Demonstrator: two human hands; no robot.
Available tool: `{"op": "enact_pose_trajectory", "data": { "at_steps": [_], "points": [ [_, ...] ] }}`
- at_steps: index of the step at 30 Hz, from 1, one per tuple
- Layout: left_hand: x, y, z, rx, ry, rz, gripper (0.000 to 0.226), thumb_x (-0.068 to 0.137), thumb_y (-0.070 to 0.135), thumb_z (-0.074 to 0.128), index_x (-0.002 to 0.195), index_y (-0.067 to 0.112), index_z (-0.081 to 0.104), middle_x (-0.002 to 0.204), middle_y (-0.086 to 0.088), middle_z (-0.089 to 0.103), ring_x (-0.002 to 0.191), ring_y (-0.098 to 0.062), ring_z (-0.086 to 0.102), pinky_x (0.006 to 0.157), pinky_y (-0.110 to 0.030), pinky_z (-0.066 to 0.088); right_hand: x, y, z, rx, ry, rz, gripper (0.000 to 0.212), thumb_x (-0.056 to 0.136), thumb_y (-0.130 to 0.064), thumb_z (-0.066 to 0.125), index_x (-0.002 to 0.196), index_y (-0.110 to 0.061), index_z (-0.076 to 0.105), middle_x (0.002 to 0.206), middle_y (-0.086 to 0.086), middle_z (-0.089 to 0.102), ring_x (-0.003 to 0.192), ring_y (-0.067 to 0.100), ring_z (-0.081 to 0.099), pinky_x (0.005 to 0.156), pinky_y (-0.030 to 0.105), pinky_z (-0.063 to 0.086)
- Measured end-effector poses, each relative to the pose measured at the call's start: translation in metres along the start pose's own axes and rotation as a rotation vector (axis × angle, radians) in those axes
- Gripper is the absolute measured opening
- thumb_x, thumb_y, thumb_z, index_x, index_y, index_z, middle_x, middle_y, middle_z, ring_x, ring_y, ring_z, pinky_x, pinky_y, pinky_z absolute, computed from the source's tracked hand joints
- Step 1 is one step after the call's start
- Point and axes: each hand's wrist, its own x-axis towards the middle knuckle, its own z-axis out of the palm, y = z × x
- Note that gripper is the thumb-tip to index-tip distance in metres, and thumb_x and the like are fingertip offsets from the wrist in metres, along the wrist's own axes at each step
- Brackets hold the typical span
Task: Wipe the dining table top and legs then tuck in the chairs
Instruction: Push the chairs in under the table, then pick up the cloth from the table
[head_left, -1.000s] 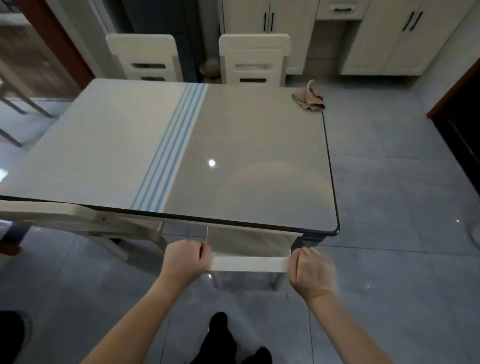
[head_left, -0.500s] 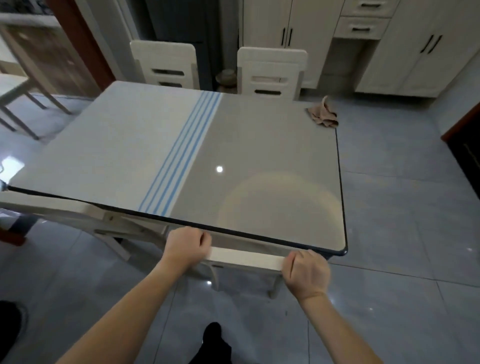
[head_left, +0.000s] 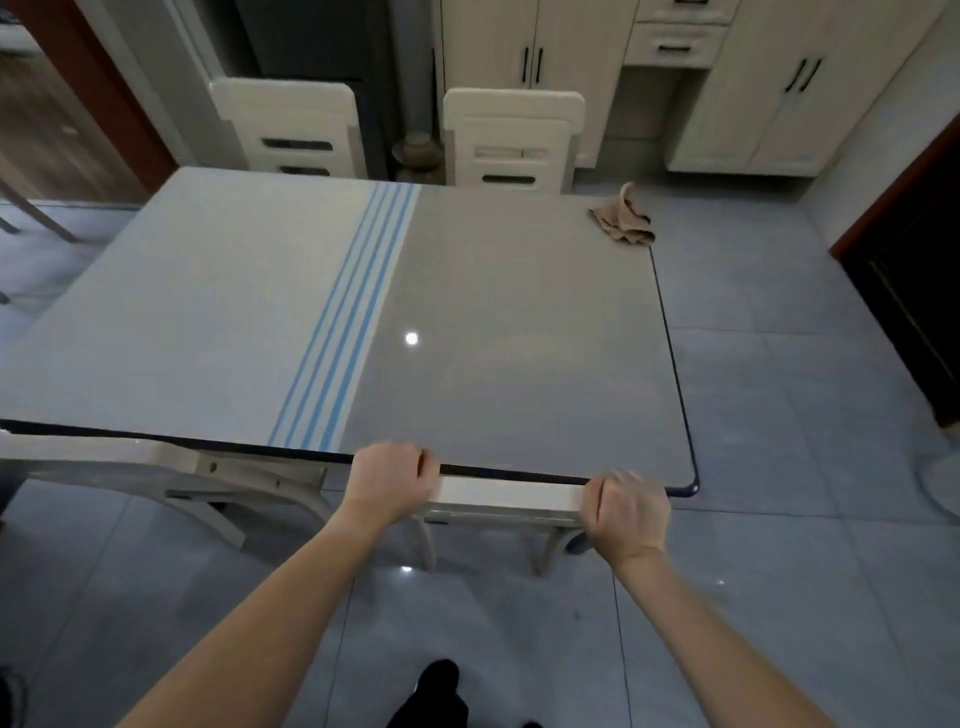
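The dining table (head_left: 519, 332) has a glossy grey and white top with blue stripes. A cream chair (head_left: 506, 496) stands at its near edge, its top rail right against the table's rim and its seat hidden beneath. My left hand (head_left: 389, 483) grips the rail's left end, and my right hand (head_left: 626, 512) grips its right end. A crumpled tan cloth (head_left: 621, 221) lies on the table's far right corner.
Two more cream chairs (head_left: 293, 130) (head_left: 511, 140) stand tucked at the far side. Another cream chair (head_left: 171, 480) sits at the near left. Cabinets (head_left: 769, 88) line the back wall, a dark door (head_left: 914, 291) is at right. Grey tiled floor surrounds the table.
Both hands have pushed the near chair forward, so its back rail went from a gap before the table to right against the rim. The view moved closer.
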Motion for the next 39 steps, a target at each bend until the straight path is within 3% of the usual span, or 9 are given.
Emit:
{"op": "enact_pose_trajectory", "data": {
  "at_steps": [6,10,13,15,19,23,27,31,39],
  "points": [
    [-0.003,-0.003,-0.004,-0.032,-0.005,0.029,0.038,0.089,0.030,0.043,0.068,0.006,0.065,0.072,-0.015,0.068,0.072,-0.037,0.064,0.058,-0.031,0.036,-0.002,-0.007,-0.013,-0.039,-0.278,0.073,0.040,0.082,-0.025,0.033,0.048,-0.014,0.051,0.048,0.008,0.056,0.049,0.030,0.055,0.051,0.036,0.042],
    [-0.009,-0.004,-0.001,-0.087,-0.015,0.015,0.038,0.091,0.028,0.042,0.069,0.006,0.063,0.078,-0.018,0.068,0.076,-0.037,0.063,0.059,-0.030,0.034,-0.012,-0.010,-0.024,0.154,-0.258,0.149,0.032,0.087,-0.030,0.032,0.062,-0.018,0.048,0.063,0.008,0.060,0.065,0.032,0.056,0.065,0.041,0.042],
    [-0.011,-0.007,0.000,-0.140,-0.028,0.018,0.037,0.093,0.028,0.040,0.067,0.011,0.059,0.076,-0.016,0.066,0.077,-0.036,0.062,0.060,-0.030,0.034,-0.041,-0.012,-0.028,0.362,-0.163,0.235,0.032,0.087,-0.027,0.043,0.097,-0.009,0.068,0.100,0.008,0.068,0.101,0.027,0.056,0.096,0.032,0.036],
    [-0.008,-0.010,0.003,-0.187,-0.063,0.031,0.033,0.094,0.029,0.040,0.078,0.013,0.064,0.082,-0.016,0.067,0.081,-0.036,0.062,0.062,-0.031,0.038,-0.066,-0.013,-0.035,0.467,-0.122,0.310,0.037,0.087,-0.021,0.049,0.118,-0.006,0.064,0.122,0.006,0.061,0.119,0.019,0.049,0.105,0.017,0.027],
    [-0.011,-0.008,0.007,-0.290,-0.019,0.176,0.026,0.095,0.020,0.044,0.114,0.011,0.059,0.104,-0.015,0.066,0.096,-0.036,0.060,0.081,-0.041,0.045,-0.124,-0.011,-0.061,0.714,-0.070,0.633,0.023,0.097,-0.016,0.047,0.115,-0.014,0.062,0.112,0.001,0.063,0.105,0.011,0.056,0.091,0.018,0.041],
    [-0.048,0.039,0.012,-0.352,0.183,0.465,0.026,0.086,0.014,0.046,0.105,0.006,0.061,0.102,-0.012,0.062,0.090,-0.031,0.054,0.080,-0.037,0.041,-0.199,0.010,-0.070,0.945,-0.013,1.053,0.026,0.092,-0.037,0.048,0.094,-0.019,0.065,0.092,0.007,0.068,0.091,0.024,0.064,0.080,0.037,0.049],
    [-0.088,0.112,0.042,-0.596,-0.128,0.490,0.016,0.092,0.009,0.052,0.102,0.011,0.064,0.098,0.002,0.063,0.091,-0.013,0.057,0.083,-0.024,0.042,-0.270,0.044,-0.082,1.098,0.073,1.391,0.027,0.088,-0.033,0.052,0.085,-0.010,0.066,0.083,0.013,0.065,0.080,0.028,0.059,0.071,0.035,0.046],
    [-0.118,0.164,0.107,-0.801,-0.647,0.109,0.027,0.097,0.007,0.044,0.084,0.024,0.061,0.083,-0.001,0.063,0.083,-0.023,0.057,0.067,-0.023,0.046,-0.343,0.076,-0.089,1.098,0.067,1.565,0.026,0.097,-0.025,0.048,0.088,-0.009,0.067,0.084,0.011,0.067,0.078,0.026,0.060,0.068,0.033,0.046],
    [-0.130,0.209,0.143,-0.651,-0.750,0.065,0.027,0.098,0.012,0.044,0.084,0.020,0.065,0.082,-0.010,0.068,0.075,-0.023,0.061,0.068,-0.030,0.047,-0.385,0.141,-0.098,1.151,0.191,1.769,0.030,0.100,-0.016,0.040,0.089,0.001,0.062,0.086,0.021,0.062,0.074,0.028,0.056,0.062,0.031,0.041]
  ]
}}
